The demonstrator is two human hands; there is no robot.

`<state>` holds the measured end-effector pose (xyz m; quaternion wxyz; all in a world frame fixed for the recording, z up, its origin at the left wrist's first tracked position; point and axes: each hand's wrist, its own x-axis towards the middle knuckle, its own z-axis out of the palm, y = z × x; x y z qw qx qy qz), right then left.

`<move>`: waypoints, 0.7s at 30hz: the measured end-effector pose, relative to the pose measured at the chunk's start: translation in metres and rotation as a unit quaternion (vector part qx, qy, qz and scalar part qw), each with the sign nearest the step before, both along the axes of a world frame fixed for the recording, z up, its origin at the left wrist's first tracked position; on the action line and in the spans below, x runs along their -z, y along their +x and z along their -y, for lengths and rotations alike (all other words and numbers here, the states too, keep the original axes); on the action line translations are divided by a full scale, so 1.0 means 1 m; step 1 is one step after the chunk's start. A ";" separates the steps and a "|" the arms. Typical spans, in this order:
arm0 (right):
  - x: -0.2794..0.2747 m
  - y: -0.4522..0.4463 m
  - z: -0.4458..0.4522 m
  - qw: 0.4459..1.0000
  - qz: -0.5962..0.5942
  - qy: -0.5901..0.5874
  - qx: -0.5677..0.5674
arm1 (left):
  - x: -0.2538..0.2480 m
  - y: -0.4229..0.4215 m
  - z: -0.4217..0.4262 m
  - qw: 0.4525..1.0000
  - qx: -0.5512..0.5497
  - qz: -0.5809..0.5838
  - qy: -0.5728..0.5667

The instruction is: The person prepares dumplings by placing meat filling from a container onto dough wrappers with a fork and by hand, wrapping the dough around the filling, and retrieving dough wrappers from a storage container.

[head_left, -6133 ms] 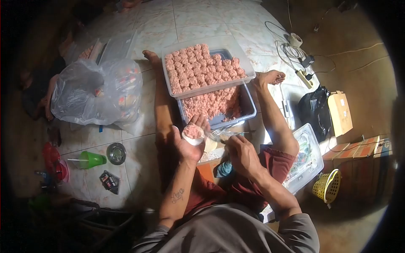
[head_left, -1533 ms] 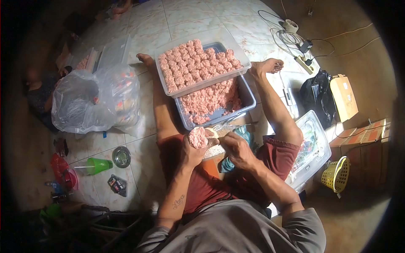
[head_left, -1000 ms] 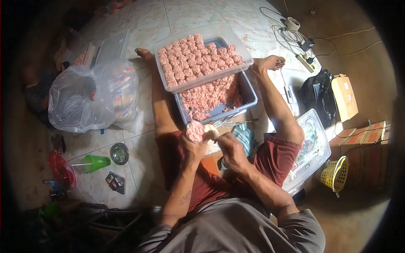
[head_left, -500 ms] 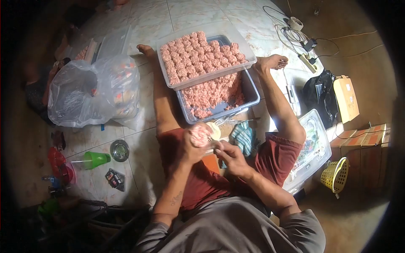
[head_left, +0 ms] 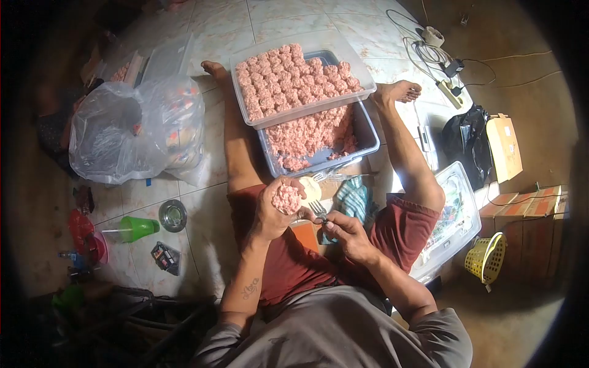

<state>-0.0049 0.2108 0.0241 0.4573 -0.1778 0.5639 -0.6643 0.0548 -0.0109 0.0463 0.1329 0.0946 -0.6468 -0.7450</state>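
Observation:
My left hand [head_left: 269, 214] is curled around a rounded lump of pink minced mixture [head_left: 286, 200], whose rough top faces up. In my right hand [head_left: 350, 237] is a metal fork [head_left: 318, 209], its tines pointing up and left, just right of the lump. Pale round wrappers [head_left: 311, 190] lie just beyond my hands. Farther forward, a blue-grey tub [head_left: 375, 145] holds loose pink mixture [head_left: 307, 138]. Across its top rests a clear plastic tray [head_left: 367, 89] with rows of shaped pink balls [head_left: 276, 80].
A striped cloth [head_left: 354, 199] lies near my right knee. To the left are a clear plastic bag [head_left: 104, 147], a green cup [head_left: 140, 228] and a metal dish [head_left: 173, 216]. A lidded plastic box [head_left: 457, 208], yellow basket [head_left: 485, 257] and power strip [head_left: 449, 94] are at right.
The fork has moved slightly away from the lump and its tines now show clearly. My left hand has turned a little, so the lump's top faces the camera.

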 end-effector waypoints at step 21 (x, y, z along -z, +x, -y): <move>0.002 0.004 0.000 0.999 -0.019 -0.001 0.046 | 0.000 0.002 0.006 0.998 -0.028 0.031 -0.053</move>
